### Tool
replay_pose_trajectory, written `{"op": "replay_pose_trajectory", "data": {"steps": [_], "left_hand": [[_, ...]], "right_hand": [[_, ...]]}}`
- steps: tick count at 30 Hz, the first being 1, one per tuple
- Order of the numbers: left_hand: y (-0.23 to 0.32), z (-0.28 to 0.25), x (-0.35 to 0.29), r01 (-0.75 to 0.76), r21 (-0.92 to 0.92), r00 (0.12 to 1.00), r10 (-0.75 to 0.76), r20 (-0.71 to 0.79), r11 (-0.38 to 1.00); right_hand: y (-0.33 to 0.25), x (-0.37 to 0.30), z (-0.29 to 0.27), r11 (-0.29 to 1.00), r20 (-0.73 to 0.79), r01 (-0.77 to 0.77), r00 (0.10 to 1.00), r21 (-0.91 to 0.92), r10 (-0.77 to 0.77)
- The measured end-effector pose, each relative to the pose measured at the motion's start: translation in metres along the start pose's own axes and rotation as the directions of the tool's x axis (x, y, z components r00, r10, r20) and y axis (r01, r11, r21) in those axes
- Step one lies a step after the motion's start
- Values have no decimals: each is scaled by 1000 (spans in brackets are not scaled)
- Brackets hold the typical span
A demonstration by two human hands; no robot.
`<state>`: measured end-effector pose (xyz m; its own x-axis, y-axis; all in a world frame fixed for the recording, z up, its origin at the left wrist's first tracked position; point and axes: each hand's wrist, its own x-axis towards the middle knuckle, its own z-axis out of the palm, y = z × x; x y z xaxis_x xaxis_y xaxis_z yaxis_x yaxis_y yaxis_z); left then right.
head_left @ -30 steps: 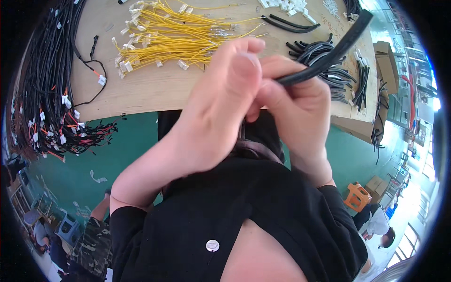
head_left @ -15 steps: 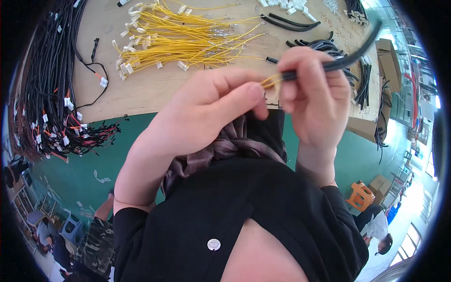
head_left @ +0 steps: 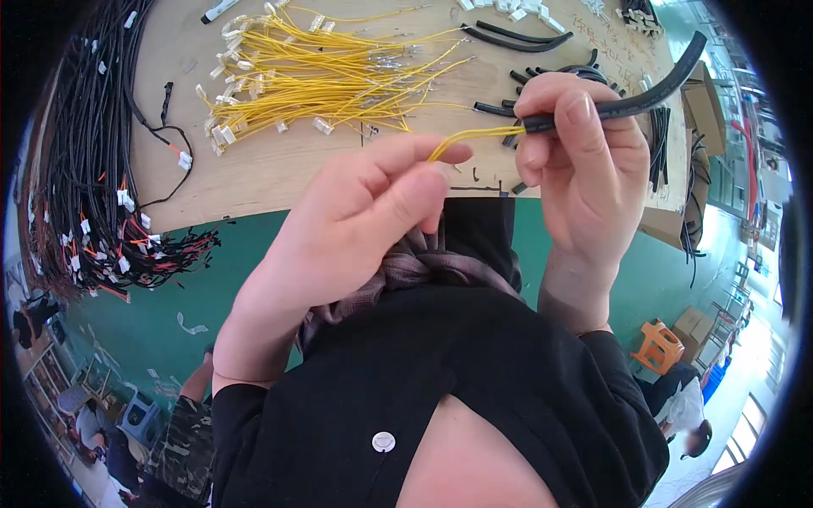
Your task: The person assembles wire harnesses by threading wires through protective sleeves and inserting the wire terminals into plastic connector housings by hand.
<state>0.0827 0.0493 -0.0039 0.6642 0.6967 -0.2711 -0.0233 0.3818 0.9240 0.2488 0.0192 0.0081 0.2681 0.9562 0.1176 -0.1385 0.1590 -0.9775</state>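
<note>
Above the near edge of the wooden table (head_left: pixel 279 173), a black tube (head_left: pixel 631 97) is held in the right hand (head_left: pixel 584 182). The fingers (head_left: pixel 584 127) of that hand are closed around the tube near its end, and the rest of the tube is seen rising up and to the right. A few thin yellow wires (head_left: pixel 478 135) are seen coming out of the tube's end. The loose ends of these wires are pinched by the left hand (head_left: pixel 356 224), between the tip of the thumb and the first finger. The two hands are kept close together, with only the short bit of wire between them.

On the table behind the hands, a big pile of yellow wires with small white plugs (head_left: pixel 313 72) is spread out. Short black tube pieces (head_left: pixel 517 35) are laid to the right of that pile. A thick bunch of black cables (head_left: pixel 80 169) is draped over the left edge of the table. A green floor (head_left: pixel 212 288) is seen below the table edge.
</note>
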Motion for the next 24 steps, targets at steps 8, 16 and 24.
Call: {"op": "replay_pose_trajectory", "data": {"steps": [8,16,24], "left_hand": [[2,0,4,-64,-17,997,63,-47,998],[-1,15,12,-102,-186,992,85,-97,977],[-4,5,13,10,-392,999,-23,-28,920]], "right_hand": [[1,-1,1,998,44,-10,999,60,7],[8,-5,6,993,52,-4,999,120,-2],[9,-4,10,1000,111,-17,994,26,14]]}}
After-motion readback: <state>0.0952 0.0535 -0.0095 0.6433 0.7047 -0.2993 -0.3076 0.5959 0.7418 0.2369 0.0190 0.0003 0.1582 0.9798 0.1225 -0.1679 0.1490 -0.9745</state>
